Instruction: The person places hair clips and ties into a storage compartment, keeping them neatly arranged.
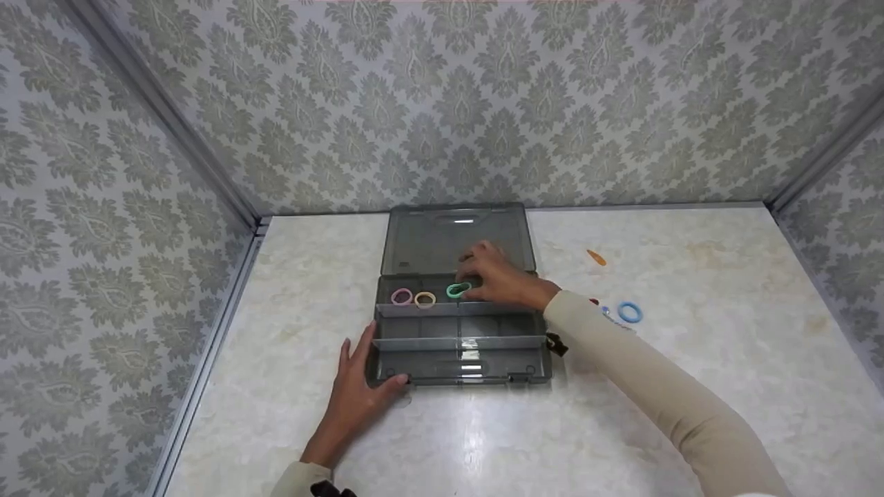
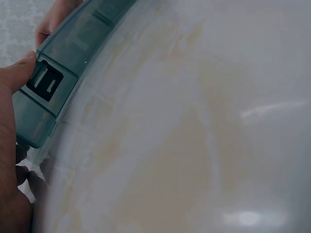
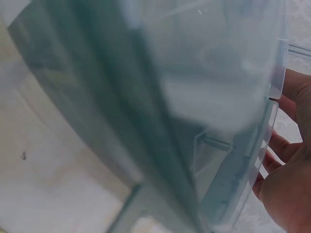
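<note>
Head view, and the right hand [image 1: 498,279] is leaning over the back row of the dark see-through box [image 1: 421,362], its grip clamping on the green ring [image 1: 454,286], thumb and fingers pinching at the right edge! That ring is sitting inside the back row; left along the same row the peach ring [image 1: 417,304] is lying, with the pink ring [image 1: 394,298] lying just beside it. Down at the near left corner, the left hand [image 1: 356,390] is bracing the box: this grip is standing apart, straight fingers touching the left side, thumb resting on the front edge. Over in the left wrist view, that thumb is pressing beside a black latch [image 2: 45,80]. Behind, the lid [image 1: 428,241] is lying open, and two pale dividers [image 1: 414,343] are splitting the box into three rows. Out right on the surface [image 1: 704,310], the blue ring [image 1: 621,317] is lying flat, a slender orange piece [image 1: 597,257] is lying farther back, and a small red item [image 1: 594,301] is peeping out by the beige sleeve [image 1: 642,366]. Blurred plastic is filling much of the right wrist view.
</note>
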### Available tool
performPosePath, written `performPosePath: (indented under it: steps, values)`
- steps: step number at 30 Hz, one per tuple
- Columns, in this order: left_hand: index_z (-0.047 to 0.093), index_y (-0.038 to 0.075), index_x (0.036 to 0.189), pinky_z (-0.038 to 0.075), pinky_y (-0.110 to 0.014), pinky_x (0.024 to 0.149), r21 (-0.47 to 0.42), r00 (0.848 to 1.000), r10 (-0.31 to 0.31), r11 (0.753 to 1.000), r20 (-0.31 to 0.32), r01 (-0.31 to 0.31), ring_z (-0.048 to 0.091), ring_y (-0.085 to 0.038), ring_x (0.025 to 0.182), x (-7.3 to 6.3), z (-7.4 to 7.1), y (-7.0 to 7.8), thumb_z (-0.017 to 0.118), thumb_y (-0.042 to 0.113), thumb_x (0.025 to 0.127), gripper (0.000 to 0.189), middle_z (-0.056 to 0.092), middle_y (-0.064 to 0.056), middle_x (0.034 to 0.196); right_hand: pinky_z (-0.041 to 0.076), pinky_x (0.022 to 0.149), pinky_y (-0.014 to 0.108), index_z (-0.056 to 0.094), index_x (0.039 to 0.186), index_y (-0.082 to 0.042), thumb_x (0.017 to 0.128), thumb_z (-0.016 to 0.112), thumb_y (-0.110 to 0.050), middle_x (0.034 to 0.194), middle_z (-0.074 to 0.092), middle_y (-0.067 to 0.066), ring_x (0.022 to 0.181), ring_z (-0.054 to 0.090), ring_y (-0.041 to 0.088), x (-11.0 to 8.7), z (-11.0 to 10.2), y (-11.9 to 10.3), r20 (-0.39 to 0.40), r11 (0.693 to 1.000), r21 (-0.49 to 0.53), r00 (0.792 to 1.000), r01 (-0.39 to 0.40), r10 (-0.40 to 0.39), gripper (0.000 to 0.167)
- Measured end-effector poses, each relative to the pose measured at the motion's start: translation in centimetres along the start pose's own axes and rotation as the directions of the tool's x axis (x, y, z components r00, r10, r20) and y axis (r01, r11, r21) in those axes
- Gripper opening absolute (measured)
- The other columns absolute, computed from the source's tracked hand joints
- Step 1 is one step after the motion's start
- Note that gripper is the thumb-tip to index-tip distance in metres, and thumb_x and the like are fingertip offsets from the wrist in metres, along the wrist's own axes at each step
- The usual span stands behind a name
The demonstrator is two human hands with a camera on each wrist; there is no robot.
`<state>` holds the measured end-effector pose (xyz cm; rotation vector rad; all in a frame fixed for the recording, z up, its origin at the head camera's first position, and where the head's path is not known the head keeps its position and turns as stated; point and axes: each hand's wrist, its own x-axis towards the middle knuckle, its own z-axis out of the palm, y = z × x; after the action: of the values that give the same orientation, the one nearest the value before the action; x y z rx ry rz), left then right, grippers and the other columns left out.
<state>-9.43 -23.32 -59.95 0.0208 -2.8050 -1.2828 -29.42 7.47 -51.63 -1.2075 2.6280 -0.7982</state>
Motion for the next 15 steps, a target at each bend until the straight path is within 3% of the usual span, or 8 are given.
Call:
performPosePath:
  steps: [9,15]
  values:
    - [0.023,0.030,0.178,0.019,-0.081,0.125,-0.004,1.000,0.004,1.000,0.003,-0.004,0.003,-0.054,0.167,0.0,0.0,-0.1,0.083,0.058,0.092,0.108,0.029,-0.008,0.181,0.037,0.119,0.066,0.085,0.115,-0.006,0.095,0.091,-0.023,0.147,0.062,0.025,0.142,0.045,0.043,0.8,0.2,-0.7,0.034,0.995,-0.094,0.999,0.030,-0.027,0.027]
    - [0.023,0.029,0.178,0.019,-0.081,0.126,0.001,1.000,-0.007,1.000,0.010,0.007,0.003,-0.054,0.167,0.0,0.0,0.0,0.083,0.059,0.092,0.109,0.029,-0.009,0.181,0.033,0.122,0.066,0.086,0.114,-0.007,0.095,0.090,-0.019,0.149,0.062,0.023,0.147,0.042,0.042,1.5,0.6,-1.0,0.074,0.994,-0.108,0.997,0.015,-0.007,0.023]
